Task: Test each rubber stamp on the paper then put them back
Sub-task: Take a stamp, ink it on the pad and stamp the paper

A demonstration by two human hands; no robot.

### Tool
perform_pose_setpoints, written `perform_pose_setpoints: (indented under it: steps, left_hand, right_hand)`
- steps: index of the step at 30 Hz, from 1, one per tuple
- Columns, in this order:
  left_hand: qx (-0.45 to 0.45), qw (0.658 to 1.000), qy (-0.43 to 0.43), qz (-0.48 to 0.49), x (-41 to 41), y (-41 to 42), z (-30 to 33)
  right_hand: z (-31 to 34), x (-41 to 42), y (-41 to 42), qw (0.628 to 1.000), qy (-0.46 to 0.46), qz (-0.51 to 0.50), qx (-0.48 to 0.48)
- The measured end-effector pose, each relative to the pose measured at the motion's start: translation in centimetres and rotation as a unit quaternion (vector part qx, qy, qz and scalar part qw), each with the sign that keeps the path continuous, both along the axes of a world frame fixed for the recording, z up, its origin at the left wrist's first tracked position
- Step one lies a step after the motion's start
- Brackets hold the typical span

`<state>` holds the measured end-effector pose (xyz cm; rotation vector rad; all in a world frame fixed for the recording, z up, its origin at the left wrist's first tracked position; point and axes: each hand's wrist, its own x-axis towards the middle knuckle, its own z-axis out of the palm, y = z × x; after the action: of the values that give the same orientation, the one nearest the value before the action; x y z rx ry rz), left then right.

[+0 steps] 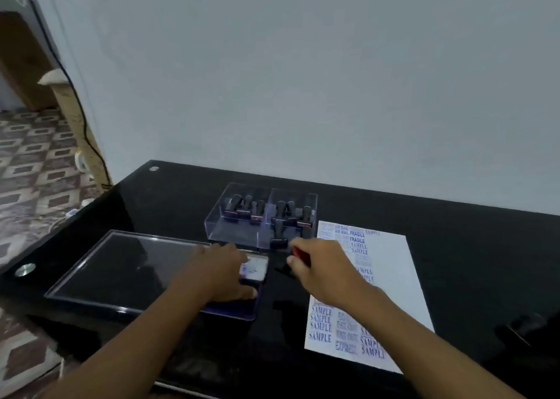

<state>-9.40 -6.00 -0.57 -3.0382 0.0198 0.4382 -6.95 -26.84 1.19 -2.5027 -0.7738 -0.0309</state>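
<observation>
Holding stamps — clear box.

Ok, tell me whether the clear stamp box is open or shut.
Open. The stamp box has no lid on; the clear lid lies flat on the table, left.

Bench: glossy black, reflective. Stamp box: clear, smooth plastic. Flat lid: same clear plastic. Sheet: matt white paper, blue-inked. Wall: matt.

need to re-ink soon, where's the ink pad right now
In the head view the ink pad sits on the black table just left of centre, under the left hand, in front of the clear stamp box and left of the paper.
</observation>
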Motion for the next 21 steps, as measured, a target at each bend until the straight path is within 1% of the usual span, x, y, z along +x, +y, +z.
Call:
perform_pose_setpoints:
  steps: [2, 4, 6, 8, 13, 17, 19, 21]
  left_hand:
    - [-0.032, 0.998, -0.035, -0.038, 1.0, -3.2, 0.2]
    - [-0.082, 0.992, -0.046, -0.081, 2.0, -6.6, -0.1]
    - [-0.131, 0.985, -0.041, -0.104, 3.2, -9.7, -0.9]
    - [-0.157, 0.98, -0.028, -0.115, 4.5, -12.5, -1.7]
    - [-0.193, 0.973, -0.002, -0.127, 7.7, -15.9, -2.7]
    - [-0.179, 0.975, 0.015, -0.133, 10.0, -17.1, -2.5]
    - [-0.171, 0.976, 0.035, -0.132, 10.7, -17.2, -2.4]
    - [-0.181, 0.975, 0.054, -0.119, 11.1, -17.0, -2.7]
  right_hand:
    - [-0.3, 0.5, -3.4, 0.999, 0.005, -0.031, -0.01]
    - [-0.7, 1.0, -6.6, 0.998, 0.01, -0.06, -0.017]
    - [-1.0, 1.9, -9.7, 0.996, 0.014, -0.09, -0.016]
    - [-1.0, 2.8, -12.5, 0.993, 0.022, -0.116, -0.012]
    - [-1.1, 6.1, -16.1, 0.988, 0.028, -0.151, -0.007]
    - [-1.0, 9.2, -16.7, 0.985, 0.032, -0.171, -0.016]
    - [-0.9, 10.6, -16.5, 0.986, 0.025, -0.163, -0.025]
    - [-1.1, 12.1, -16.3, 0.988, 0.013, -0.15, -0.035]
